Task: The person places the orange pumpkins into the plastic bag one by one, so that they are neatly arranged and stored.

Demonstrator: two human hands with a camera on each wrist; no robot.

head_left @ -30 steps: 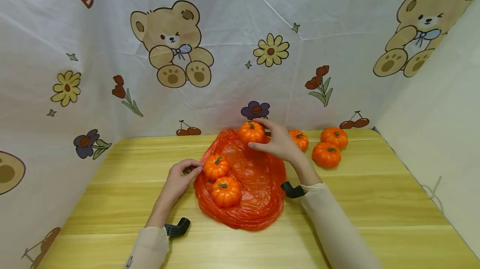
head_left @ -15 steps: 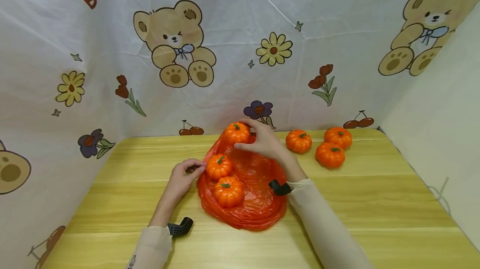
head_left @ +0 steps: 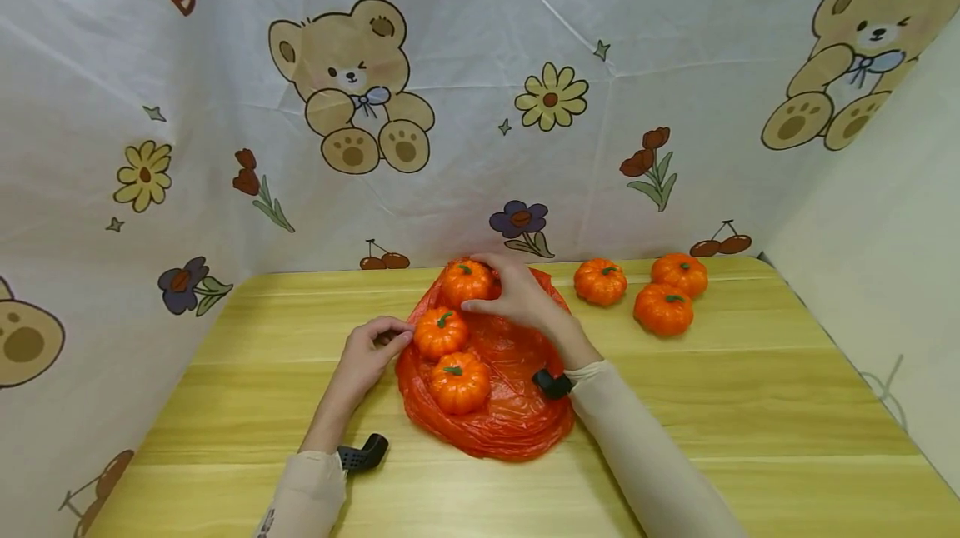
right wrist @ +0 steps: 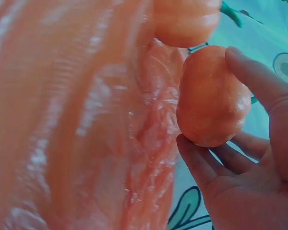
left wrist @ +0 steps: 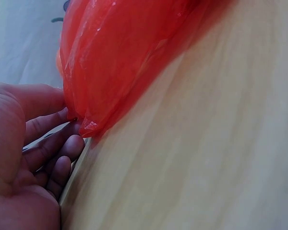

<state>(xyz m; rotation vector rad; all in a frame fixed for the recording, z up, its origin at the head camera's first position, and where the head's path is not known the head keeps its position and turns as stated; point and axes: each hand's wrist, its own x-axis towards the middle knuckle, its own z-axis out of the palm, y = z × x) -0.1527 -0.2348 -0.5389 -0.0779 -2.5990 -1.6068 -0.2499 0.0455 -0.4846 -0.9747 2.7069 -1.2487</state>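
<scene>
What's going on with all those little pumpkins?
A person's left hand uses its fingers to pinch the edge of a red plastic bag. The right hand holds a small orange pumpkin at the bag's far side. Two more pumpkins lie within its rim; three others sit on the table.

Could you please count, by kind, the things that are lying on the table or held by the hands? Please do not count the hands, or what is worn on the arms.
Pumpkins: 6
Bag: 1
Total: 7
</scene>
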